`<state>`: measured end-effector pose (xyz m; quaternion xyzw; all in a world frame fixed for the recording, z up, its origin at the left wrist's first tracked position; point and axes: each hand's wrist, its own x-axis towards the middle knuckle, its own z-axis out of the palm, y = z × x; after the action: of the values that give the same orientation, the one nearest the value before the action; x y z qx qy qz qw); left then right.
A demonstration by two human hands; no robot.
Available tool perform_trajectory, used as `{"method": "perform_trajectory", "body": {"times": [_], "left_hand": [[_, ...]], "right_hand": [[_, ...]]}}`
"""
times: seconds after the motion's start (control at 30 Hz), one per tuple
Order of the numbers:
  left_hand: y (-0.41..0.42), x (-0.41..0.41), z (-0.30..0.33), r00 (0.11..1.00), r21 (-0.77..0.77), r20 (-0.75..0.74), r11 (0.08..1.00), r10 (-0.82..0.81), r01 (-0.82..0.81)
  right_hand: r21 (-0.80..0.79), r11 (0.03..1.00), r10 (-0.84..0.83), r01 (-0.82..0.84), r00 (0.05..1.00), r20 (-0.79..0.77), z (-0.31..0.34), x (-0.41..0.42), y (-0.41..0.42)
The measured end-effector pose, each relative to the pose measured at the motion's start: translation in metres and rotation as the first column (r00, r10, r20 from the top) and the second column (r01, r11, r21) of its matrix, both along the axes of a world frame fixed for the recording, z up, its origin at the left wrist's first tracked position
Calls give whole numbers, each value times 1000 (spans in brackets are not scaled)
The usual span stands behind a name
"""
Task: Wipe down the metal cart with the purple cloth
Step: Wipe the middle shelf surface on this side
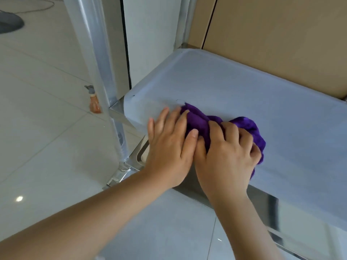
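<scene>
A bunched purple cloth (199,120) lies on the pale grey shelf (234,91) of the metal cart, close to its front left edge. My right hand (229,152) grips the cloth, fingers curled over it and covering much of it. My left hand (170,145) lies flat beside it with straight fingers, resting on the shelf's front edge, thumb and forefinger touching the cloth's left end. The two hands touch each other.
A metal upright post (97,59) of the cart stands at the left, with a lower metal frame (135,162) below the shelf. An orange spray bottle (94,102) stands on the tiled floor (47,128) behind the post. Beige panels (281,38) back the shelf.
</scene>
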<state>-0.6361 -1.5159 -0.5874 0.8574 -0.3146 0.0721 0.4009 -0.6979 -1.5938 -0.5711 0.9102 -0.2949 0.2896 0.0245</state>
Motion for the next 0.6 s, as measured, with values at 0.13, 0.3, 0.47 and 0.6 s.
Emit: {"method": "perform_trajectory", "body": {"times": [0.13, 0.3, 0.47, 0.6], "left_hand": [[23, 5, 0, 942, -300, -169, 926, -289, 230], [71, 7, -27, 868, -533, -90, 760, -488, 372], [99, 14, -98, 863, -451, -183, 820, -471, 352], [101, 19, -152, 820, -279, -409, 911, -400, 305]], "right_hand": [[-161, 984, 105, -73, 974, 199, -25, -3, 24], [-412, 865, 363, -285, 924, 121, -53, -3, 48], [-316, 781, 529, -539, 839, -127, -103, -9, 42], [-39, 891, 427, -452, 864, -268, -145, -5, 30]]}}
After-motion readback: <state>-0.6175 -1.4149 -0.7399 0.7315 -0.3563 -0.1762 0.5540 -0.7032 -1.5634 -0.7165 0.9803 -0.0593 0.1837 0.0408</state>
